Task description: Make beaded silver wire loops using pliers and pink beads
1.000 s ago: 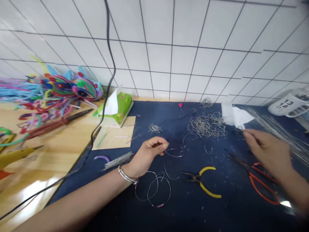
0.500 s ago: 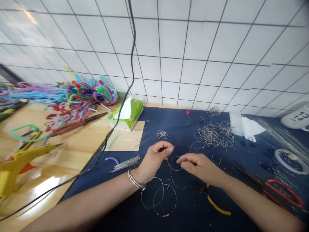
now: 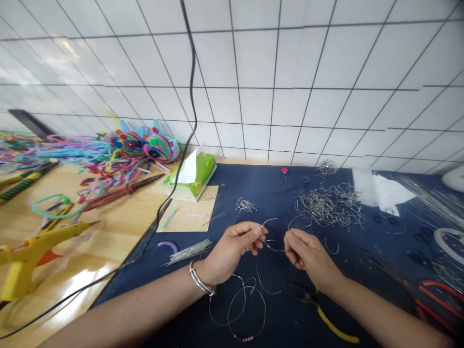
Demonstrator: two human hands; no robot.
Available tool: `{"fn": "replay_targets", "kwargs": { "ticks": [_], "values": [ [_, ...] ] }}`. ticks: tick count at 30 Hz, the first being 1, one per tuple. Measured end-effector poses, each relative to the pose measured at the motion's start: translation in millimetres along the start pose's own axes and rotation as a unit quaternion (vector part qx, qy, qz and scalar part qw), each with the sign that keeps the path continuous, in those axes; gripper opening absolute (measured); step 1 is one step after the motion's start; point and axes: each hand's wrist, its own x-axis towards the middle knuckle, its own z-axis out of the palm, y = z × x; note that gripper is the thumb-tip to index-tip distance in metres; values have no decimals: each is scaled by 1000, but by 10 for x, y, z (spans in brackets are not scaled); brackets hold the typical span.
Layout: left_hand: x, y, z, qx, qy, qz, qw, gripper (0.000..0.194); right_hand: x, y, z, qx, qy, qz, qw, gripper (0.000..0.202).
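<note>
A thin wire with small pink beads (image 3: 268,246) stretches between my two hands above the dark blue cloth (image 3: 232,181). My left hand (image 3: 243,244), a silver bangle at its wrist, pinches the wire between thumb and fingertips, and one curved end sticks up past them. The fingers of my right hand (image 3: 304,251) are closed on the wire's other part. Below the hands lie wire loops (image 3: 265,314) with pink beads. Yellow-handled pliers (image 3: 335,326) rest under and beside my right wrist.
Tangled wires (image 3: 328,205) lie behind my right hand, red-handled scissors (image 3: 438,290) at right. A bundle of wires (image 3: 190,251) is beside my left wrist. Further left are a tissue pack (image 3: 205,174), a yellow glue gun (image 3: 36,246) and a black cable (image 3: 194,96).
My right hand has closed its fingers and now grips the wire. The wire has been pulled from a small loop into a more open curve between the hands. The view has shifted slightly.
</note>
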Motion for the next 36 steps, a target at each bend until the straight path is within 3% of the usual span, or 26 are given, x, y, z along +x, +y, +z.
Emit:
{"fn": "replay_targets", "kwargs": {
  "ticks": [11,18,36],
  "values": [
    [-124,-42,118,-28,-23,-44,998,20,-36,44,26,-13,50,-49,997,34],
    [-149,-74,141,-33,-49,-83,995,18,-61,19,37,-30,29,-53,998,34],
    [-114,-116,126,1,-41,-81,996,16,-52,20,39,-22,16,-36,999,35]
  ]
}}
